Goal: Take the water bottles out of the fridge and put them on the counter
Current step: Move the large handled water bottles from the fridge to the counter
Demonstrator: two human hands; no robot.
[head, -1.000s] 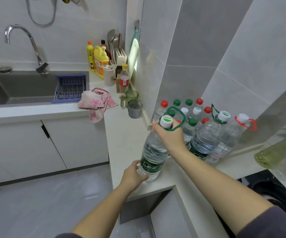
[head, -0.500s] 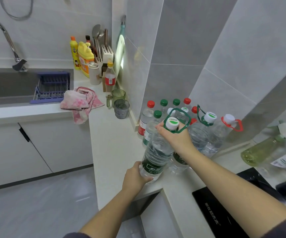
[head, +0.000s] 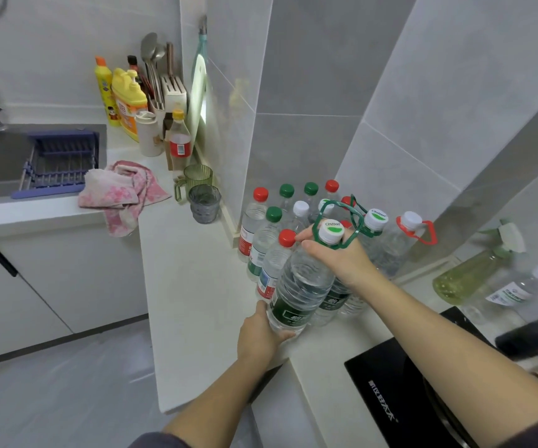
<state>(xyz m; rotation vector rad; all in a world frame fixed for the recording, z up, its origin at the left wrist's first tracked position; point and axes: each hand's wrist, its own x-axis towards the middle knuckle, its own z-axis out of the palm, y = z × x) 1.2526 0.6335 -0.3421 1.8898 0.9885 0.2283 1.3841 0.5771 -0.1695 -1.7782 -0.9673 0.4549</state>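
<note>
A large clear water bottle (head: pixel 300 286) with a dark green label, a white cap and a green carry loop stands tilted on the white counter (head: pixel 190 286). My right hand (head: pixel 338 257) grips its neck just under the cap. My left hand (head: pixel 261 334) cups its base at the counter's edge. Right behind it stand several smaller bottles (head: pixel 267 234) with red, green and white caps, packed into the wall corner. Two more big bottles, one with a green handle (head: pixel 374 227) and one with a red handle (head: pixel 406 234), stand against the wall.
Two glass cups (head: pixel 203 195) and a pink cloth (head: pixel 122 192) lie further along the counter, with detergent bottles (head: pixel 125 101) and a utensil holder behind. A sink with a blue rack (head: pixel 60 160) is at left. A black cooktop (head: pixel 400 399) and a spray bottle (head: pixel 468 273) sit at right.
Both hands have carried the big bottle to the right and further in, up against the cluster of small bottles. The camera has turned right, bringing more of the cooktop into view.
</note>
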